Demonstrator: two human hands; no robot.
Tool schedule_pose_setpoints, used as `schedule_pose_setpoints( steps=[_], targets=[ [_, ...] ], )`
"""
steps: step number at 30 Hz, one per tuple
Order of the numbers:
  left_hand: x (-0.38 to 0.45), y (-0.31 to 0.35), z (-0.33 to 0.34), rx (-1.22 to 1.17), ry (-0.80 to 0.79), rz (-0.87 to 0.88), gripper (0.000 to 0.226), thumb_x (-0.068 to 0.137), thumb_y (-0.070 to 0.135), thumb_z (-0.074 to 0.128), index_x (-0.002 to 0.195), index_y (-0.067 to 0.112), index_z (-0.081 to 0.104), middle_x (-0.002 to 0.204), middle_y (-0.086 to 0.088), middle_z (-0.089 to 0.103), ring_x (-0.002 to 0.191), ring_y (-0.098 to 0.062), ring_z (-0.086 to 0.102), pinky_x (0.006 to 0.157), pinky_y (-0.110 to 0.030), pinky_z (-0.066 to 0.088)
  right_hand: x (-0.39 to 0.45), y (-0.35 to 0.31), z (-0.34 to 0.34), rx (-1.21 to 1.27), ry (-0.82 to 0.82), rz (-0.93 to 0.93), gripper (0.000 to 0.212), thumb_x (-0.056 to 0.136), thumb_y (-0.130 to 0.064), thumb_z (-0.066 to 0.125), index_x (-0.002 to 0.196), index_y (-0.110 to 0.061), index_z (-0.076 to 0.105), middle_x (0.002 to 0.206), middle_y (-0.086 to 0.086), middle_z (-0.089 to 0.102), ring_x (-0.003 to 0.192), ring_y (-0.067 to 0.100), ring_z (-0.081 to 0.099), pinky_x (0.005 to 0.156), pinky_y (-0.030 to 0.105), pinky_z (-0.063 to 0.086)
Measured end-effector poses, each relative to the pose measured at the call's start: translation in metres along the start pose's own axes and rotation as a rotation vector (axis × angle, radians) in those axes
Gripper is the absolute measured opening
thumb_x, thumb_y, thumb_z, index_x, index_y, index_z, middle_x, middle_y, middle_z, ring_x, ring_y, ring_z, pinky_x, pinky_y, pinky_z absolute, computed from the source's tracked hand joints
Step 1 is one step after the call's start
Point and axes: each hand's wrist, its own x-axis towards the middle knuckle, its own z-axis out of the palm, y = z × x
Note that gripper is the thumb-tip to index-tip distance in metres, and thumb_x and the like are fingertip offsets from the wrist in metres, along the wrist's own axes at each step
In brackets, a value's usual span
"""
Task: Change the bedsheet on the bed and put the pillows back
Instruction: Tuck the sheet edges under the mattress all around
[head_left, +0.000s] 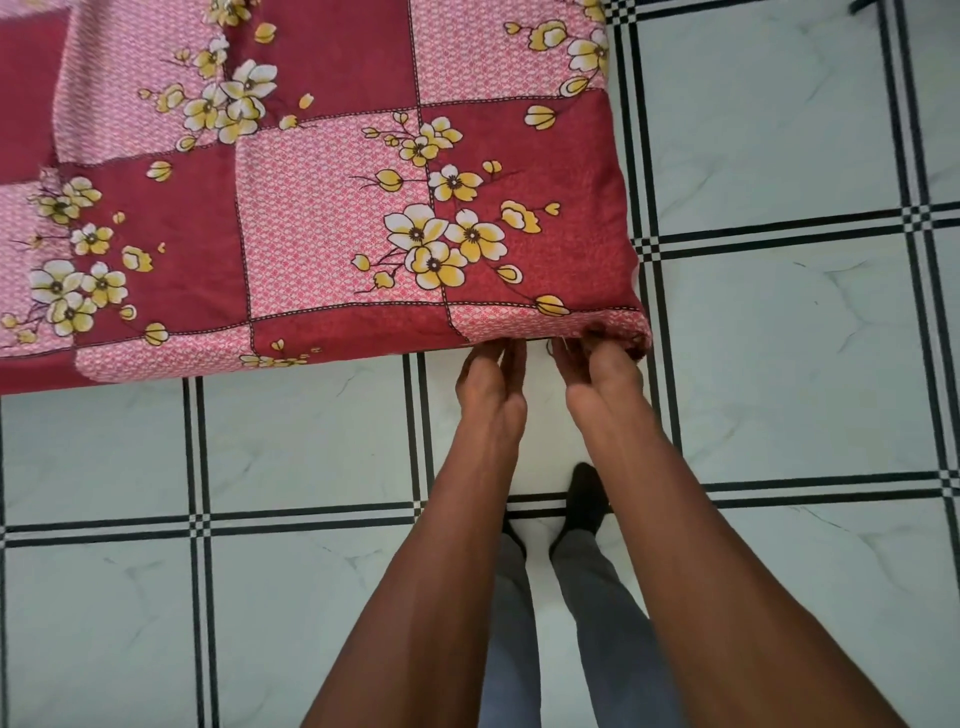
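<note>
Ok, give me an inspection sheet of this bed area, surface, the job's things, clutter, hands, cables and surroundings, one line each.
Surface: mattress corner fully covered; no bare mattress shows.
Job's things: red and pink patchwork bedsheet with yellow flowers lies mostly flat on top, with slight creases at far left; its edge wraps under the near corner. No pillows in view.
Clutter: nothing seen.
Hands: left hand and right hand reach the sheet's lower edge near the corner, fingertips hidden under the fabric; whether they grip it cannot be told.
Cables: nothing seen.
Surroundings: pale marbled floor tiles with black double-line borders; the person's dark-socked foot and grey trouser legs below; a dark object at the top right edge, unclear.
</note>
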Motion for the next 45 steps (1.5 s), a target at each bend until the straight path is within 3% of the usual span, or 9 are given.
schedule_pose_setpoints(
  steps=[8, 11, 19, 23, 27, 31, 37, 41, 45],
  targets=[
    [0.009, 0.002, 0.012, -0.119, -0.073, -0.068, 0.025, 0.101, 0.009, 0.057, 0.123, 0.003, 0.067, 0.116, -0.013, 0.072, 0.106, -0.024, 0.071, 0.097, -0.036, 0.058, 0.005, 0.003, 0.012, 0.235, -0.118, 0.169, 0.039, 0.102, -0.005, 0.053, 0.140, -0.010, 0.059, 0.128, 0.010, 0.070, 0.123, 0.028, 0.062, 0.103, 0.034, 0.051],
    [0.011, 0.002, 0.008, -0.205, -0.125, -0.081, 0.026, 0.103, 0.015, 0.045, 0.112, 0.005, 0.067, 0.109, -0.018, 0.069, 0.100, -0.029, 0.066, 0.106, -0.041, 0.052, 0.013, 0.007, 0.019, 0.299, -0.137, 0.229, 0.027, 0.100, -0.011, 0.058, 0.125, -0.011, 0.066, 0.100, 0.014, 0.074, 0.099, 0.031, 0.068, 0.076, 0.044, 0.065],
    [0.009, 0.003, -0.019, 0.187, -0.020, -0.057, 0.024, 0.105, 0.020, 0.052, 0.118, 0.008, 0.068, 0.111, -0.012, 0.073, 0.099, -0.024, 0.069, 0.091, -0.033, 0.057, 0.025, -0.007, -0.008, -0.606, 0.026, 0.129, 0.030, 0.091, -0.028, 0.070, 0.108, -0.004, 0.072, 0.085, 0.005, 0.077, 0.059, 0.011, 0.064, 0.050, 0.020, 0.045],
    [-0.003, -0.008, -0.021, 0.290, -0.017, -0.150, 0.020, 0.103, 0.015, 0.056, 0.117, 0.008, 0.068, 0.108, -0.009, 0.074, 0.096, -0.021, 0.070, 0.084, -0.029, 0.057, 0.014, -0.014, -0.050, -0.853, 0.014, 0.168, 0.047, 0.085, -0.050, 0.080, 0.104, -0.007, 0.070, 0.094, 0.009, 0.077, 0.074, 0.015, 0.069, 0.060, 0.025, 0.053],
    [-0.014, -0.029, -0.014, 0.287, -0.049, -0.165, 0.020, 0.100, 0.010, 0.060, 0.118, 0.005, 0.068, 0.108, -0.011, 0.074, 0.099, -0.023, 0.070, 0.087, -0.030, 0.058, 0.023, -0.038, -0.081, -0.574, -0.054, 0.103, 0.027, 0.099, -0.020, 0.067, 0.123, -0.007, 0.065, 0.127, 0.021, 0.065, 0.102, 0.026, 0.070, 0.080, 0.036, 0.062],
    [-0.017, -0.051, -0.005, 0.198, 0.000, -0.161, 0.023, 0.103, 0.021, 0.057, 0.117, 0.004, 0.063, 0.124, -0.019, 0.068, 0.114, -0.033, 0.067, 0.099, -0.042, 0.056, 0.039, -0.072, -0.066, -0.121, -0.258, 0.349, 0.074, 0.084, -0.066, 0.070, 0.130, -0.010, 0.056, 0.130, 0.030, 0.055, 0.122, 0.049, 0.057, 0.100, 0.062, 0.052],
    [-0.002, -0.078, 0.018, 0.052, 0.078, -0.061, 0.040, 0.102, 0.036, 0.057, 0.127, 0.006, 0.059, 0.132, -0.019, 0.058, 0.120, -0.039, 0.059, 0.106, -0.053, 0.049, 0.060, -0.094, -0.039, -0.498, -0.155, 0.264, 0.008, 0.099, -0.007, 0.064, 0.104, -0.001, 0.068, 0.099, 0.015, 0.072, 0.081, 0.019, 0.068, 0.066, 0.029, 0.062],
    [-0.026, -0.090, 0.041, -0.047, 0.004, 0.006, 0.019, 0.101, 0.012, 0.051, 0.108, 0.003, 0.066, 0.108, -0.016, 0.065, 0.088, -0.034, 0.066, 0.076, -0.045, 0.055, 0.034, -0.132, -0.053, -0.780, -0.395, 0.262, 0.016, 0.101, -0.003, 0.058, 0.110, 0.000, 0.071, 0.097, 0.014, 0.073, 0.077, 0.017, 0.068, 0.070, 0.024, 0.057],
    [-0.051, -0.097, 0.050, -0.193, 0.018, 0.024, 0.027, 0.101, 0.024, 0.050, 0.115, 0.008, 0.067, 0.121, -0.016, 0.067, 0.106, -0.031, 0.064, 0.098, -0.047, 0.054, 0.009, -0.162, -0.043, -0.835, -0.623, 0.179, 0.032, 0.100, 0.007, 0.048, 0.120, -0.006, 0.069, 0.106, 0.009, 0.075, 0.095, 0.020, 0.069, 0.087, 0.030, 0.056]
  ],
)
